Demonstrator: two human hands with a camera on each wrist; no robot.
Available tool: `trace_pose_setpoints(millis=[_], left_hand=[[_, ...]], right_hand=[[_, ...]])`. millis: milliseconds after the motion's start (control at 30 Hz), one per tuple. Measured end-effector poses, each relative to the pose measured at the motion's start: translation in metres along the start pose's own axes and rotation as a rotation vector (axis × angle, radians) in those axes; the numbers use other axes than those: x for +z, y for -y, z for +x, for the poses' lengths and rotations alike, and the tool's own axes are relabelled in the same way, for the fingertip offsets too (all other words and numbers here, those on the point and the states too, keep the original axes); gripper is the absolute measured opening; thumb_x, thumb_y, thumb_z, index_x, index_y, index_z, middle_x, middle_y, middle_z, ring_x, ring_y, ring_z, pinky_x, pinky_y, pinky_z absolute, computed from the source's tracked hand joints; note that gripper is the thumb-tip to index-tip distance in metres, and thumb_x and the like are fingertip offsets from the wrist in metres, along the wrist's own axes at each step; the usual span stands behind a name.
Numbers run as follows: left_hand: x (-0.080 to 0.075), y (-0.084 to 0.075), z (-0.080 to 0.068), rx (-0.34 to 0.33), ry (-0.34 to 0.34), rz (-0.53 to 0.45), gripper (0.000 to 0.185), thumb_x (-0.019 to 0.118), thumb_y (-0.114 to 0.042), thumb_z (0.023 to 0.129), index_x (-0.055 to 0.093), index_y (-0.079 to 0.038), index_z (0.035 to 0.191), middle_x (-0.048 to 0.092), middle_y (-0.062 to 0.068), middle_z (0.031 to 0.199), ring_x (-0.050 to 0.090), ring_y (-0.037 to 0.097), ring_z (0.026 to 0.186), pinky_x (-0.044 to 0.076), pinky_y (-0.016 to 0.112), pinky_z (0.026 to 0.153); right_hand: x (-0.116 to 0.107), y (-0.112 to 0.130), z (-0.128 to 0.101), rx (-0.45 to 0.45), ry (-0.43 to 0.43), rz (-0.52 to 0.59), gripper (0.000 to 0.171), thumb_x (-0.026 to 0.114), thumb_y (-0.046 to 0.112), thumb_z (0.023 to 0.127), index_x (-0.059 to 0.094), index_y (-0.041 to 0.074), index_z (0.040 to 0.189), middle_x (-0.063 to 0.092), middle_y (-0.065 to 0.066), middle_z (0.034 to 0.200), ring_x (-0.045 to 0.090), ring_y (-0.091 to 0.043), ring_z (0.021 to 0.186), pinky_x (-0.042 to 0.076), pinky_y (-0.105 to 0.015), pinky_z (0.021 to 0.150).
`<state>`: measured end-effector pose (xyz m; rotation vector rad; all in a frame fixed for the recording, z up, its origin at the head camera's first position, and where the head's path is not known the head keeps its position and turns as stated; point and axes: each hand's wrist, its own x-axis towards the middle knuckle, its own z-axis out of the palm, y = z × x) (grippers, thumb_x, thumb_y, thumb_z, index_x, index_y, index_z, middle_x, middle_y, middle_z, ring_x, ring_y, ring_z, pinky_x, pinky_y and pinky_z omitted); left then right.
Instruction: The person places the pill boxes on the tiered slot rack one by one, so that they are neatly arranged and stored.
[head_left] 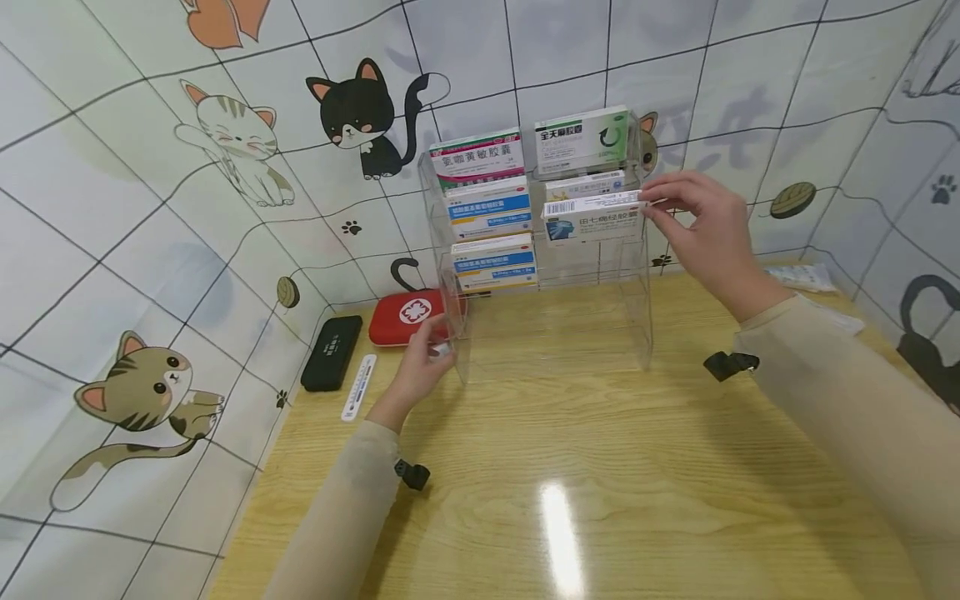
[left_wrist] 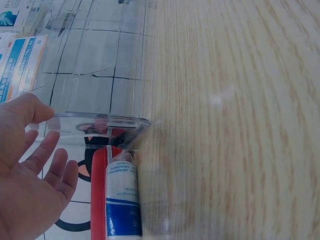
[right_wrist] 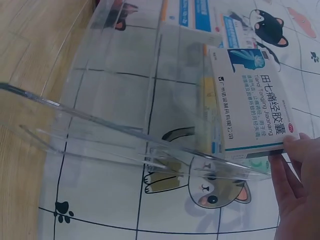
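Note:
My right hand (head_left: pixel 708 229) pinches the right end of a white medicine box (head_left: pixel 592 220) with a blue picture. In the head view that box is at the right column of a clear acrylic display rack (head_left: pixel 555 371), in front of another box (head_left: pixel 585 185). The right wrist view shows thumb and fingers (right_wrist: pixel 292 145) on the box's end. My left hand (head_left: pixel 418 367) holds the rack's left side panel, its thumb (left_wrist: pixel 37 107) over the edge and the other fingers on the outer side. Whether the held box rests on a shelf cannot be told.
The rack also bears a pink-and-green box (head_left: pixel 480 160), two blue-striped boxes (head_left: pixel 491 210) and a green box (head_left: pixel 581 142). Left of it lie a red first-aid case (head_left: pixel 393 321), a white-and-blue tube (left_wrist: pixel 122 195), a black case (head_left: pixel 332 354) and a white strip (head_left: pixel 359 387). Packets (head_left: pixel 802 277) lie far right.

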<state>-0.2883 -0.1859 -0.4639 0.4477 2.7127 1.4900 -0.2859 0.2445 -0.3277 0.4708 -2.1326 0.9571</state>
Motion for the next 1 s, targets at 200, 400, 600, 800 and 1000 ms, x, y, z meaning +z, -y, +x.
trace_pose_setpoints(millis=[200, 400, 600, 800, 1000], left_hand=[[0.001, -0.001, 0.004, 0.025, 0.005, 0.002, 0.065, 0.067, -0.002, 0.094, 0.041, -0.017, 0.152, 0.053, 0.008, 0.142, 0.050, 0.038, 0.126, 0.047, 0.049, 0.106], [0.001, -0.001, 0.004, 0.008, 0.011, 0.003, 0.065, 0.068, -0.004, 0.095, 0.041, -0.018, 0.153, 0.052, 0.006, 0.144, 0.050, 0.036, 0.126, 0.047, 0.049, 0.107], [0.003, -0.002, 0.002, -0.017, 0.017, -0.007, 0.065, 0.068, -0.005, 0.095, 0.041, -0.019, 0.153, 0.052, 0.005, 0.143, 0.050, 0.032, 0.124, 0.047, 0.046, 0.108], [0.002, -0.002, 0.002, -0.009, 0.017, -0.009, 0.065, 0.067, -0.005, 0.095, 0.040, -0.018, 0.153, 0.052, 0.006, 0.143, 0.050, 0.033, 0.124, 0.046, 0.047, 0.107], [0.003, -0.002, 0.002, -0.023, 0.018, -0.001, 0.065, 0.068, -0.007, 0.096, 0.040, -0.019, 0.153, 0.051, 0.005, 0.145, 0.050, 0.029, 0.124, 0.047, 0.045, 0.108]], right_hand=[[0.007, -0.013, -0.003, 0.006, 0.063, -0.039, 0.016, 0.073, 0.005, 0.094, 0.077, 0.003, 0.110, 0.072, -0.005, 0.122, 0.064, -0.011, 0.110, 0.045, -0.002, 0.088], [0.017, -0.019, -0.003, -0.024, 0.146, -0.127, 0.018, 0.072, 0.004, 0.095, 0.076, 0.004, 0.112, 0.071, -0.009, 0.123, 0.068, -0.024, 0.104, 0.043, -0.005, 0.081], [0.018, -0.015, -0.004, 0.001, 0.249, -0.186, 0.018, 0.071, 0.003, 0.095, 0.075, 0.002, 0.113, 0.069, -0.014, 0.124, 0.070, -0.028, 0.095, 0.057, -0.024, 0.083], [0.023, -0.016, -0.009, -0.026, 0.265, -0.213, 0.019, 0.071, -0.002, 0.093, 0.074, -0.002, 0.111, 0.067, -0.016, 0.122, 0.069, -0.031, 0.095, 0.061, -0.045, 0.081], [0.024, -0.014, -0.021, -0.011, 0.150, -0.167, 0.021, 0.073, -0.003, 0.091, 0.075, -0.002, 0.111, 0.067, -0.014, 0.124, 0.065, -0.029, 0.101, 0.056, -0.033, 0.079]])
